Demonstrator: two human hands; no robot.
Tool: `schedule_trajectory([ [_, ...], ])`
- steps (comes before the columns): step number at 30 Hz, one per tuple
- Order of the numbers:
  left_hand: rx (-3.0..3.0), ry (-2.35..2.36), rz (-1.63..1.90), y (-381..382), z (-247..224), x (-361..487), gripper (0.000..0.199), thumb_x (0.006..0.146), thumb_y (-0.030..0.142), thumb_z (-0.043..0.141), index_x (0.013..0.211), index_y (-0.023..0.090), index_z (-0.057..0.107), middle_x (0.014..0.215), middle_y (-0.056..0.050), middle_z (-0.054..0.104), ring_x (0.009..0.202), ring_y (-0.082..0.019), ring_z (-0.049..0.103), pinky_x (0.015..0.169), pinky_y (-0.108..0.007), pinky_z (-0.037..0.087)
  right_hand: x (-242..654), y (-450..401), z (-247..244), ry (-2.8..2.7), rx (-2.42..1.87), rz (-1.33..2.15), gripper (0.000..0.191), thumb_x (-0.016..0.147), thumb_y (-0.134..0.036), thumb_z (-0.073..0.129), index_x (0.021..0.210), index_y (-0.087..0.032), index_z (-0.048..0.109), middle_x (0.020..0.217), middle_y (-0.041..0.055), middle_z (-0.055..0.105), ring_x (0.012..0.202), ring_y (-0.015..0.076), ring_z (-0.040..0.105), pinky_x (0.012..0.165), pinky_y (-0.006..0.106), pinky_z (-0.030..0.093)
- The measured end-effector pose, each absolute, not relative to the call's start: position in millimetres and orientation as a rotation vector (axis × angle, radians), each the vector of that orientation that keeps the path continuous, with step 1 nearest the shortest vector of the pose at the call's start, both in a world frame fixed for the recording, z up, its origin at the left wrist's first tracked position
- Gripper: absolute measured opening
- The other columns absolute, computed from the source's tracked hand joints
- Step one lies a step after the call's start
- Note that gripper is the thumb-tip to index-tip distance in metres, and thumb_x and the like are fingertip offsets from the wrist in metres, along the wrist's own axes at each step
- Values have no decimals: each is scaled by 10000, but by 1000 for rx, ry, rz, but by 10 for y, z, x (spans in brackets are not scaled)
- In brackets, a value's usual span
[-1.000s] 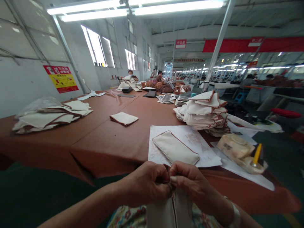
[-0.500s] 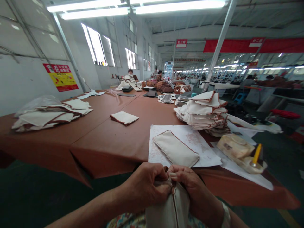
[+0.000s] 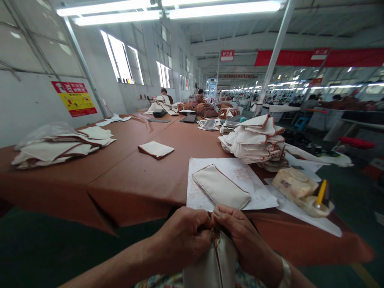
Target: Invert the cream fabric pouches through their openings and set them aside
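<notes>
Brn tbl, tube lts, held pouch

white characters "针三组" on an overhead red sign, blurred characters on a second red sign against a red banner, illegible lettering on a red-and-yellow wall poster

You've got tube lights blazing overhead, a pale wall with bright windows on your left, a big brown-covered table in front of you, and dark green floor underneath.
</notes>
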State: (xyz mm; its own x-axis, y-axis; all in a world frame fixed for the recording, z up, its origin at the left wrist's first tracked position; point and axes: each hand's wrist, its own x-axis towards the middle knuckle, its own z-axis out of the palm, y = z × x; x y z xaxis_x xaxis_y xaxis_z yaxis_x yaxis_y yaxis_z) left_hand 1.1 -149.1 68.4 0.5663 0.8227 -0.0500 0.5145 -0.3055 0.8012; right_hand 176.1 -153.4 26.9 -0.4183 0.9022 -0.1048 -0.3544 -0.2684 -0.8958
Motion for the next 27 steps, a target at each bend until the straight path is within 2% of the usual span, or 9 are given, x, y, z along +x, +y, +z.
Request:
schedule_trajectory([
  [4, 1972, 1063, 443, -1489, 690, -16, 179, 848, 194, 411, 673, 168, 443, 637, 52, 367, 594, -84, 321, 505, -218, 245, 1863, -1521, 261, -1214, -873, 1745, 270, 901, -404, 564, 818, -148, 560, 681, -25, 461, 600, 85, 358, 562, 225, 279],
  [9, 1877, 1047, 453, -1487, 748, -24, 208, 869, 241, 391, 718, 154, 506, 664, 38, 421, 606, -92, 350, 513, -214, 270, 2064, -1505, 289, -1401, -858, 1744, 228, 864, -357, 619, 949, -147, 590, 786, 1, 529, 667, 98, 403, 615, 236, 305],
  [12, 1837, 1077, 464, -1489, 768, -4, 202, 853, 245, 408, 728, 146, 532, 649, 38, 421, 598, -95, 343, 504, -218, 270, 2157, -1511, 317, -1520, -822, 1667, 215, 853, -346, 629, 923, -148, 582, 814, 12, 533, 710, 112, 409, 641, 249, 322],
  [15, 1789, 1043, 439, -1497, 795, 23, 187, 846, 247, 428, 696, 155, 491, 635, 44, 384, 590, -91, 310, 489, -219, 251, 2189, -1546, 330, -1594, -797, 1609, 214, 829, -328, 648, 902, -152, 551, 792, -3, 489, 690, 107, 371, 601, 245, 302],
  [20, 1712, 1005, 324, -1509, 825, 60, 160, 830, 263, 492, 721, 149, 520, 620, 58, 337, 555, -75, 271, 450, -215, 201, 2146, -1613, 342, -1724, -972, 1441, 143, 790, -206, 645, 861, -154, 532, 741, -25, 450, 654, 99, 342, 565, 246, 283],
  [27, 1664, 1017, 315, -1477, 753, 67, 220, 828, 312, 519, 805, 113, 610, 630, 43, 419, 550, -73, 300, 450, -210, 210, 2170, -1583, 340, -1602, -885, 1550, 167, 748, -199, 687, 818, -145, 545, 749, -16, 494, 666, 101, 374, 582, 247, 291],
])
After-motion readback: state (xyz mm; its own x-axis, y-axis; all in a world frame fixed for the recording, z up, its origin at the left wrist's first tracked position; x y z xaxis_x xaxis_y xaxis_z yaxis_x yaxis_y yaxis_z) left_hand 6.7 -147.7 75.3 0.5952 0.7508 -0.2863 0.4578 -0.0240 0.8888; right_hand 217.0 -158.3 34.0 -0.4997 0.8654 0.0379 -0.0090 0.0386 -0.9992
